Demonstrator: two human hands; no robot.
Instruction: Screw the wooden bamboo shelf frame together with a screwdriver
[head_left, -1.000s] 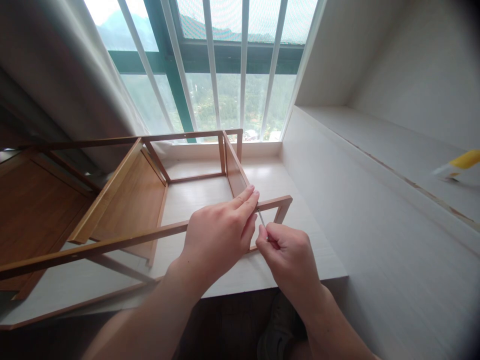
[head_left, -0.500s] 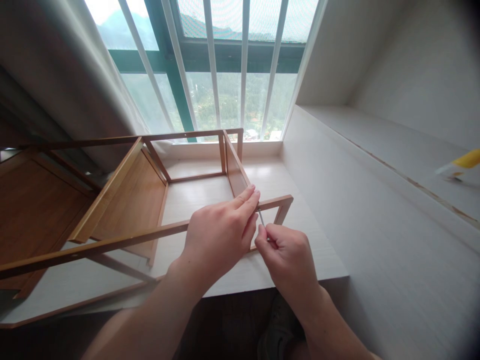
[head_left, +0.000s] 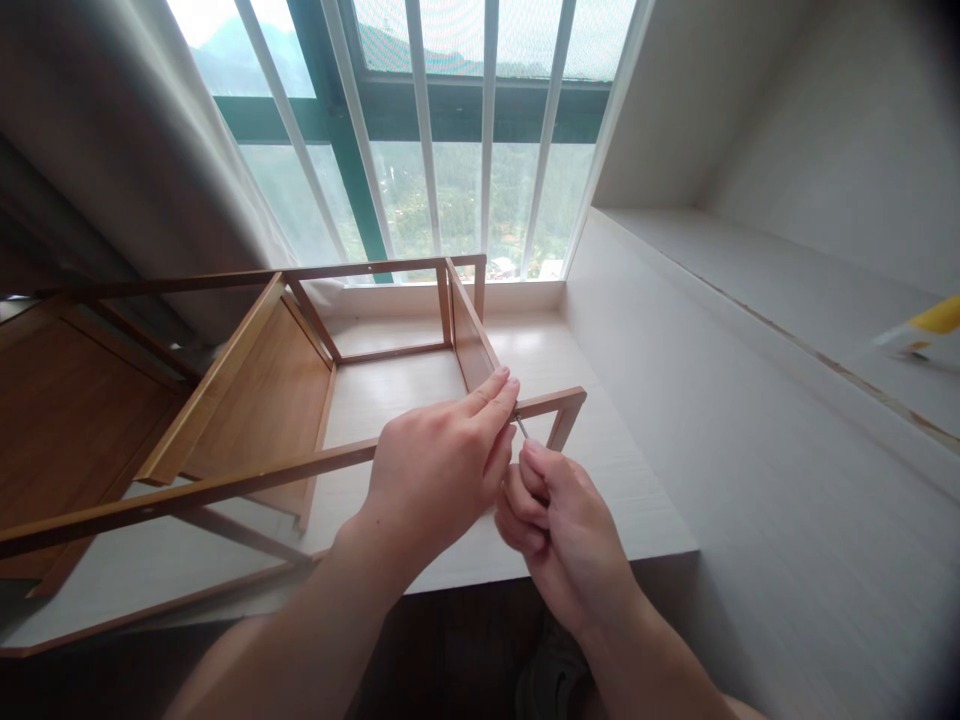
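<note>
A wooden shelf rack (head_left: 285, 465) lies on its side, with its boards standing across between two long rails. My left hand (head_left: 439, 460) is over the near rail where an end board (head_left: 470, 335) meets it, fingers pressed on the wood and thumb side hidden below. In my right hand (head_left: 562, 520), closed with the thumb on top, is a thin metal hex key (head_left: 523, 428). Its tip meets the near rail right beside my left fingers, at what looks like a screw hole. Most of the key is hidden in my fist.
The rack rests on a pale window ledge (head_left: 630, 480) under a barred window (head_left: 457, 200). A pale side panel (head_left: 720, 400) rises at the right, with a yellow-and-white object (head_left: 919, 328) on its upper shelf. A grey curtain (head_left: 172, 150) hangs at the left.
My right hand has turned around the hex key, from knuckles up to thumb up with curled fingers showing, and the key leans more. My left hand and the rack stay put.
</note>
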